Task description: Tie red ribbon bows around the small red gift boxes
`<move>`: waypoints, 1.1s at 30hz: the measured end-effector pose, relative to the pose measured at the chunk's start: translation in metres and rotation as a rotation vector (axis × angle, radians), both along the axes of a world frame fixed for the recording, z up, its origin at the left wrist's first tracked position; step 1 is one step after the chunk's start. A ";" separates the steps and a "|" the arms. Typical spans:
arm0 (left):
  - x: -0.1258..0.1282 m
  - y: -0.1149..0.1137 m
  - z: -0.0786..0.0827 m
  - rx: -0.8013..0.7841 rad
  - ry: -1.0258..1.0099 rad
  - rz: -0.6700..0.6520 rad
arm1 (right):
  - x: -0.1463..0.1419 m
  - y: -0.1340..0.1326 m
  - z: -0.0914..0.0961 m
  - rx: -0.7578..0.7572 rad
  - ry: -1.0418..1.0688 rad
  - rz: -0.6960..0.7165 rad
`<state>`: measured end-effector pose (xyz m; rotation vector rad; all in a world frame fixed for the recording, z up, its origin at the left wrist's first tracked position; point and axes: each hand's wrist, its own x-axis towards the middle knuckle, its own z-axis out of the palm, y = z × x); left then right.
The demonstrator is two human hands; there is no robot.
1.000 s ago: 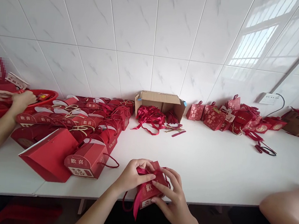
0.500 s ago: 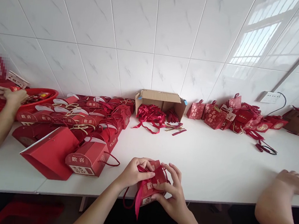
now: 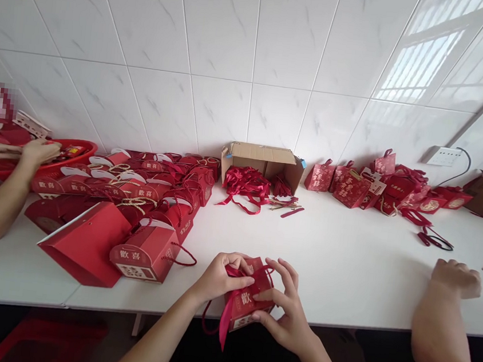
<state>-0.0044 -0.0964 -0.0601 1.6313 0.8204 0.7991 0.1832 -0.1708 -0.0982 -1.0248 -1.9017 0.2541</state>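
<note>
One gift box (image 3: 246, 298) staying put: left hand (image 3: 223, 273) pinching satin ribbon (image 3: 225, 324) over it, right hand (image 3: 285, 313) fingertip-gripping it; work seemingly continuing.

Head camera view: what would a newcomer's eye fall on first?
Most striking are the red boxes crowded on the left of the white table. At its near edge, the left hand pinches a ribbon on a small red box while the right hand touches it. By the wall, red ribbons spill from an open cardboard box.
</note>
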 end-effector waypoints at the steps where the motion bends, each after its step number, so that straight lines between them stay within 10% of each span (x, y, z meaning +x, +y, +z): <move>1: 0.000 -0.001 0.000 0.008 0.005 0.004 | 0.001 0.000 0.001 -0.011 -0.004 0.003; 23: 0.000 -0.002 -0.001 0.022 0.033 0.032 | 0.005 0.002 0.004 -0.089 0.047 0.058; 33: 0.002 -0.004 -0.004 0.066 -0.019 0.082 | -0.016 -0.006 0.015 -0.093 0.030 -0.358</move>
